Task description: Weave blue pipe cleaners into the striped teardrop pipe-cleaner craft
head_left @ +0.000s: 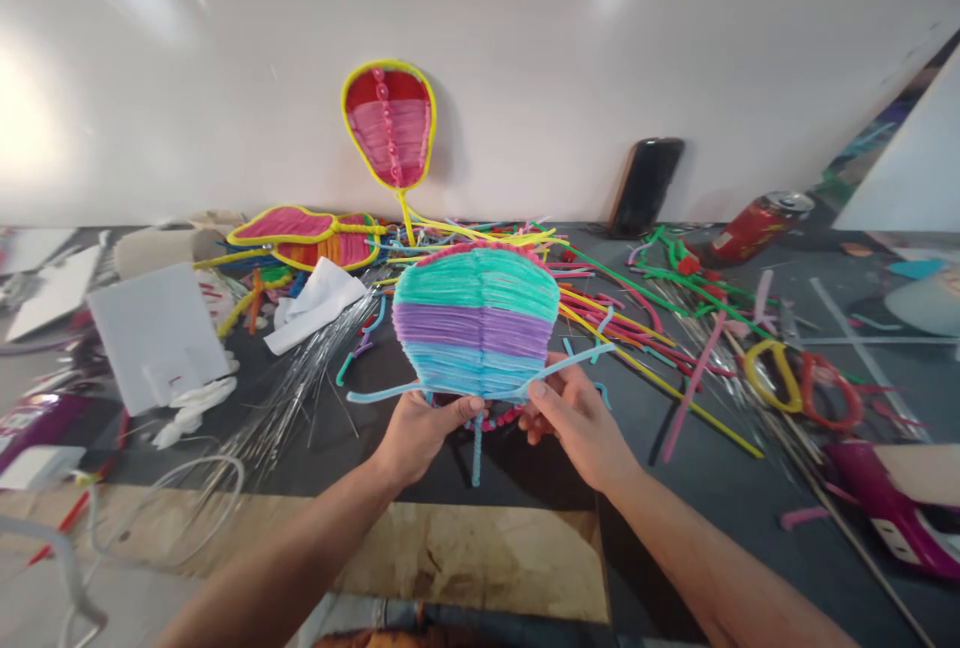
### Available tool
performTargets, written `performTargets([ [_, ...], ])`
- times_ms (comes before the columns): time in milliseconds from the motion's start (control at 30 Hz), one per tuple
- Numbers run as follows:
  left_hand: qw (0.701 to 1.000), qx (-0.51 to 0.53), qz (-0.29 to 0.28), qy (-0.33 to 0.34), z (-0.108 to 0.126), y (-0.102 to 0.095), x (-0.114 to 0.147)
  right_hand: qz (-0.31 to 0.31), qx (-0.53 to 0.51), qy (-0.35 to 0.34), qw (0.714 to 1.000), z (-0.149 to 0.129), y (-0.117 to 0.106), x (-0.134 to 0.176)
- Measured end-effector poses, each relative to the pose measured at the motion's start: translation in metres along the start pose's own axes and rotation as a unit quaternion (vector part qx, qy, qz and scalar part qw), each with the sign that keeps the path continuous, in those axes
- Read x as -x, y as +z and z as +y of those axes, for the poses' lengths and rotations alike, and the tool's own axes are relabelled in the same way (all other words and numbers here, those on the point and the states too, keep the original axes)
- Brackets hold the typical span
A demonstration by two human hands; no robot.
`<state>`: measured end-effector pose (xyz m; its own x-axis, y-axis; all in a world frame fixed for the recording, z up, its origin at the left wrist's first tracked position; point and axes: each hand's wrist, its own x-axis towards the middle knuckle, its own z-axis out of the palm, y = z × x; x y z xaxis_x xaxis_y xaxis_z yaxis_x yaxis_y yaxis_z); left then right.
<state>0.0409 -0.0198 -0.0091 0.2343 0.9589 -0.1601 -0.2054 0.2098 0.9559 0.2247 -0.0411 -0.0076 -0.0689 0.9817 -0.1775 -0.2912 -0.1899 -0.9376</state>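
Observation:
A rounded panel (480,318) of wound pipe cleaners, banded green, purple and light blue, is held up over the table in front of me. My left hand (424,428) pinches its lower left edge, thumb on top. At the lower right edge, my right hand (577,418) has thumb and fingers closed on a loose light-blue pipe cleaner (574,361) that slants up to the right. Another light-blue end sticks out on the left. A twisted blue stem (476,453) hangs below the panel. Behind its rim, pink edging partly shows.
A yellow-rimmed pink and red panel (390,128) leans against the white wall. Pipe cleaners (622,318) and thin wires (292,398) lie around the work. A black phone (646,186), a red can (761,228) and purple tools (889,508) are to the right; white card (157,338) stands left.

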Motion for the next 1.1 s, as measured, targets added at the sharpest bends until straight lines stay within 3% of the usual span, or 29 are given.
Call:
performTargets([
  [100, 0.999, -0.046, 0.027, 0.011, 0.0, 0.002, 0.002, 0.068, 0.006, -0.079, 0.995, -0.002, -0.001, -0.001],
  [200, 0.998, -0.047, 0.044, 0.014, 0.0, 0.003, 0.003, 0.041, 0.098, -0.122, 0.987, -0.007, -0.002, 0.002],
  [300, 0.999, 0.017, 0.047, 0.011, 0.001, 0.004, 0.002, 0.019, 0.181, -0.13, 0.975, -0.012, 0.0, 0.005],
  [400, 0.995, 0.082, 0.051, -0.006, 0.003, 0.004, 0.001, 0.027, 0.183, -0.096, 0.978, -0.012, 0.002, 0.005],
  [500, 0.993, 0.107, 0.049, -0.018, 0.006, 0.005, 0.001, 0.017, 0.122, -0.051, 0.991, -0.007, 0.002, 0.003],
  [667, 0.995, 0.093, 0.032, -0.018, 0.006, 0.007, 0.003, -0.009, 0.006, 0.018, 1.0, 0.0, 0.004, 0.001],
  [800, 0.996, 0.084, 0.032, -0.008, 0.004, 0.008, 0.004, -0.011, -0.027, 0.065, 0.997, 0.001, 0.005, 0.001],
  [1100, 0.992, 0.119, 0.049, -0.013, 0.005, 0.011, 0.002, 0.0, -0.093, 0.083, 0.992, -0.001, 0.008, 0.003],
])
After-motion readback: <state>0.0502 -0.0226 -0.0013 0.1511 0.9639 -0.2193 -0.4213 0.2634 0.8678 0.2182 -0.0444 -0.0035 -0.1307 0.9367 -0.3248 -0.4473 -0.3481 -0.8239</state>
